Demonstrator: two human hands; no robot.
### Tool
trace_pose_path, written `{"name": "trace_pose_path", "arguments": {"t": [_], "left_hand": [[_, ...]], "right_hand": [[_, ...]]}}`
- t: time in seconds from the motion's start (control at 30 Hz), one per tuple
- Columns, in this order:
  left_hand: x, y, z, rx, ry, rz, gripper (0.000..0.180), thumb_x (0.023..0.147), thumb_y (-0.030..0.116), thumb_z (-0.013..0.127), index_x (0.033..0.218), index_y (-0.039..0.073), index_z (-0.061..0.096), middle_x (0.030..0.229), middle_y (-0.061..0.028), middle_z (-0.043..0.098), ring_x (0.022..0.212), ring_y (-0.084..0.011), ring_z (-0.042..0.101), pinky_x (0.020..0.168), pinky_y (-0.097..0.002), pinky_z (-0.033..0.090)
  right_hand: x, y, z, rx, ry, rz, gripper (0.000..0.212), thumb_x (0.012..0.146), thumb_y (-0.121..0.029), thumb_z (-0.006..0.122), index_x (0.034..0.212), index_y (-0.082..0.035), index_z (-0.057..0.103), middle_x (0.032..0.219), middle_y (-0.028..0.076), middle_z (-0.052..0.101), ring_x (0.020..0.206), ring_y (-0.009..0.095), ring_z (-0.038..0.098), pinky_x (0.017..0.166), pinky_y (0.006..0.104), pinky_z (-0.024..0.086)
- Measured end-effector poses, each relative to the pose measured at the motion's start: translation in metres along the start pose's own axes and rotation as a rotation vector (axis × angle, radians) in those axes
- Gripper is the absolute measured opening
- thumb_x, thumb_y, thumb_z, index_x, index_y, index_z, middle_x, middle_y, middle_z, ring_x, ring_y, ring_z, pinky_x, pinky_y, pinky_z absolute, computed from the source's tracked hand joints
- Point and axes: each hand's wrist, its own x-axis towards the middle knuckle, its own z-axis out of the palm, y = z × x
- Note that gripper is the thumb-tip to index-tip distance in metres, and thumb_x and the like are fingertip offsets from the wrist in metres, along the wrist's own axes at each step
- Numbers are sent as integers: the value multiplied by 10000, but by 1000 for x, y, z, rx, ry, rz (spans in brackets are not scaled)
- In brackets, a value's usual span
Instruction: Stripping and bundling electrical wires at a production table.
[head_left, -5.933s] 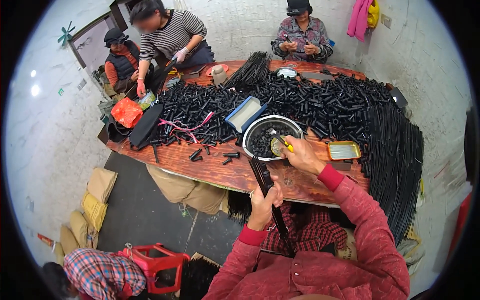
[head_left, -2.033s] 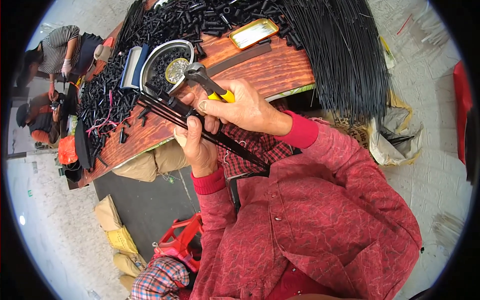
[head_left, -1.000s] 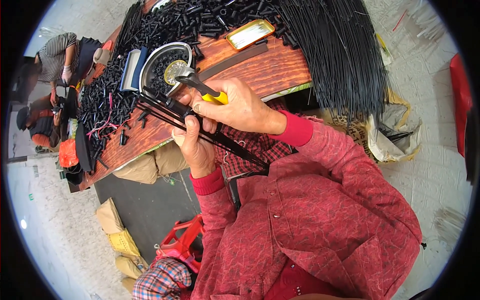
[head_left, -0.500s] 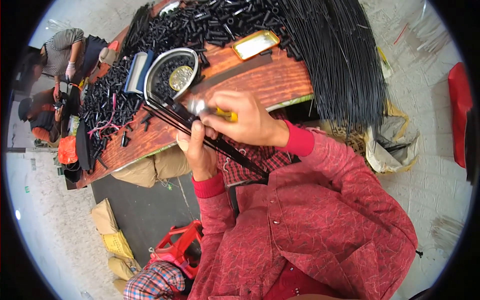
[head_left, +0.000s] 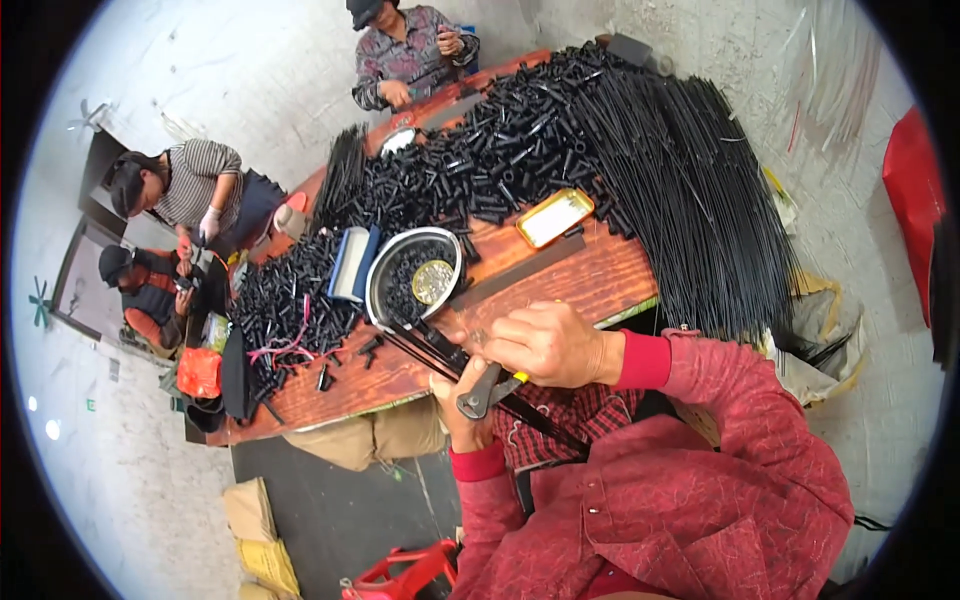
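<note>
My left hand [head_left: 462, 412] is closed round a bundle of thin black rods [head_left: 545, 422], which slants from beside the bowl down to my lap. A black fitting sits on the upper part of the bundle. My right hand [head_left: 555, 345] grips a pair of pincers [head_left: 480, 392] with yellow on the handles; their metal head lies over my left fingers, pointing down and left. The right fingertips come close to the rods near the left thumb, and whether they pinch something small there is too blurred to tell. Past the rod ends stands an oval metal bowl [head_left: 376, 300] of small black parts.
Black tubes [head_left: 480, 150] heap across the wooden table [head_left: 610, 265]. Long black rods [head_left: 690, 200] lie to the right. A yellow-rimmed tray [head_left: 555, 218], a blue-and-white box [head_left: 352, 265] and a flat dark bar [head_left: 525, 272] are near the bowl. Several people work at the far and left sides.
My head view has tilted up, so the far side and a person there show. The pincers' head has swung from above the left fingers, pointing up, to down over them. The rods stay held.
</note>
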Motion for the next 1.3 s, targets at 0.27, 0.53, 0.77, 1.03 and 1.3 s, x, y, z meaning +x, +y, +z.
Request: {"name": "trace_pose_path", "arguments": {"t": [0.27, 0.53, 0.77, 1.03, 1.3], "left_hand": [[-19, 8, 19, -15, 12, 143, 389, 798, -13, 690, 1155, 10, 538, 902, -54, 614, 724, -133, 615, 625, -253, 517], [-17, 23, 18, 54, -195, 178, 582, 836, 86, 666, 1348, -16, 409, 846, -29, 537, 635, -86, 475, 553, -227, 386], [-15, 25, 26, 23, -293, 104, 720, 851, 152, 692, 1434, -24, 307, 787, 15, 439, 634, -63, 387, 561, -200, 293], [-24, 26, 23, 18, -313, 88, 768, 815, 177, 709, 1423, -54, 300, 847, -41, 531, 644, -77, 453, 560, -209, 362], [-24, 28, 23, 14, -354, 74, 778, 808, 176, 722, 1426, -50, 307, 835, -48, 557, 645, -81, 475, 575, -215, 385]], "right_hand": [[-3, -7, 2, 39, -53, 80, 185, 788, -170, 617, 939, -64, 632, 788, 63, 573, 692, 221, 613, 586, 346, 503], [26, 14, -42, 893, -820, 698, 267, 957, -223, 535, 1109, -11, 588, 846, 108, 652, 742, 175, 654, 660, 284, 531], [44, 32, -48, 1066, -1199, 879, 247, 984, -158, 467, 1116, 42, 528, 900, 121, 659, 797, 159, 661, 719, 289, 547], [63, 47, -46, 1028, -1519, 862, 307, 946, -170, 498, 1163, 46, 514, 995, 196, 687, 830, 226, 704, 712, 314, 564], [74, 52, -40, 999, -1651, 829, 335, 942, -168, 518, 1176, 71, 507, 986, 218, 688, 832, 267, 711, 740, 353, 577]]}}
